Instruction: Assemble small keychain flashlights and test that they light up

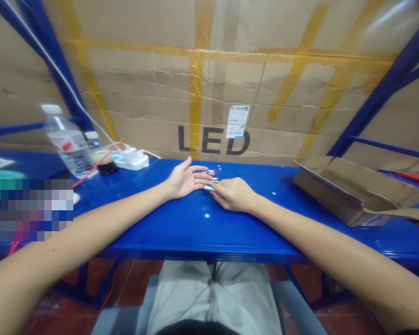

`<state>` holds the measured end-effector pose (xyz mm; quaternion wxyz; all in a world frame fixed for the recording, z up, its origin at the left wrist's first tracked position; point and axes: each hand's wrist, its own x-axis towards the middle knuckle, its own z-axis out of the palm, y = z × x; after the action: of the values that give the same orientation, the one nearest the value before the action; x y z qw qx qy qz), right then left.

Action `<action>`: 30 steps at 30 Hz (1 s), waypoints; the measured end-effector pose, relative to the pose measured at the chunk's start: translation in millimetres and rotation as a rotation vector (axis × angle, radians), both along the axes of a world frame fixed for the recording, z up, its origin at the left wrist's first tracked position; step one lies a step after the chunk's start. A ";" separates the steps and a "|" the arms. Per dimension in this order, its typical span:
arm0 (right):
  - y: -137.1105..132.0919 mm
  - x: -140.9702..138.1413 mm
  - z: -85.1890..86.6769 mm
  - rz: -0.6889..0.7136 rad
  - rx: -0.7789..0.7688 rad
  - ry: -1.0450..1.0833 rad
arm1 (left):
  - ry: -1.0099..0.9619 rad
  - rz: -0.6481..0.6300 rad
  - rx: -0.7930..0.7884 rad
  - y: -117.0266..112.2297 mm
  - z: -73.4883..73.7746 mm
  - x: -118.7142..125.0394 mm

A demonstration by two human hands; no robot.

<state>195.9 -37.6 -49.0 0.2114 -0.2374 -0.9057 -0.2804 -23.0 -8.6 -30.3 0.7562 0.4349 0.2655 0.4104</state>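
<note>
Purple and dark pen-like sticks (213,173) sit bunched above the blue bench (160,232), at three o'clock from the left hand (185,180); whether fingers or bench bear them, I cannot tell. That hand is opened out, thumb raised. At four o'clock from the bunch, the right hand (236,195) pinches a slim silvery piece (208,188). I judge the handling partway: one piece is singled out, the bunch is left, its count unclear. Farther off at three o'clock, a cardboard box (321,197) stands open, its inside partly hidden. Toward ten, a clear bottle (71,151) holds colourless liquid, a smaller bottle (103,158) dark.
</note>
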 end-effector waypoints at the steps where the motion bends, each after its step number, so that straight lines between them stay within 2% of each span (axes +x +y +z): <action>1: -0.6 -0.1 0.5 0.001 -0.010 0.004 | 0.001 -0.002 0.004 0.3 -0.4 0.0; 8: -2.0 -3.1 1.7 -0.075 -0.050 0.006 | -0.029 -0.022 0.007 1.8 -1.7 0.2; 15: -1.3 -2.9 1.6 -0.055 -0.105 0.015 | -0.019 -0.018 0.005 1.8 -1.5 -0.3; 23: -3.0 -3.1 2.8 -0.058 -0.075 0.020 | -0.027 -0.027 0.010 3.2 -2.7 -1.1; 30: -2.2 -3.0 2.8 -0.059 -0.137 0.027 | -0.036 -0.034 0.007 2.8 -2.5 -0.8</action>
<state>192.9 -39.7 -46.2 0.1985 -0.2816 -0.9124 -0.2209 -23.8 -5.8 -32.8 0.7661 0.4347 0.2429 0.4064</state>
